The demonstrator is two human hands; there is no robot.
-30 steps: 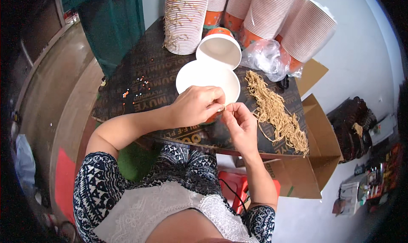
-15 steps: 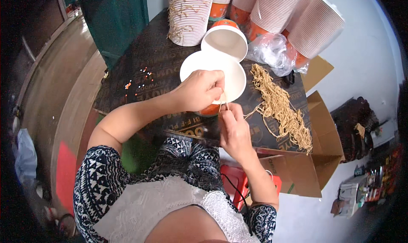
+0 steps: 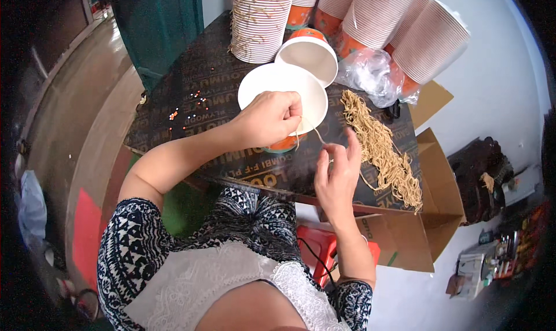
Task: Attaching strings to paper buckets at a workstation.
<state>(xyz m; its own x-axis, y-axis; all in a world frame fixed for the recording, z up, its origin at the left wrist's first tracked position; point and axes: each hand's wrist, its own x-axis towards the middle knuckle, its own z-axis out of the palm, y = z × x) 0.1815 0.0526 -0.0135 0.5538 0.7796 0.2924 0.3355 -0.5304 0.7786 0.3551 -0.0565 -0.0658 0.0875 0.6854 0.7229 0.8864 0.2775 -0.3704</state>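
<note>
A white paper bowl point(image 3: 263, 79) with an orange outer wall stands on the dark table in front of me. Over its near rim, my left hand point(image 3: 269, 120) is closed in a pinch on a thin tan string point(image 3: 313, 128). One short end dangles below that pinch, and another strand runs toward my right hand point(image 3: 339, 177). My right hand hovers just right of the bowl, fingers apart, with the strand passing at its fingertips. Right of it lies a long tangled heap of tan string point(image 3: 385, 151).
A second white bowl point(image 3: 310, 62) lies tipped behind the first. Tall stacks of bowls point(image 3: 260, 27) line the back, beside crumpled clear plastic point(image 3: 370, 73). Small coloured beads point(image 3: 194, 108) are scattered at left. An open cardboard box point(image 3: 437, 180) stands beyond the table's right edge.
My right hand has moved away from the left, toward the right and down, and its fingers have spread. My left hand keeps its pinch. The bowl has shifted slightly left.
</note>
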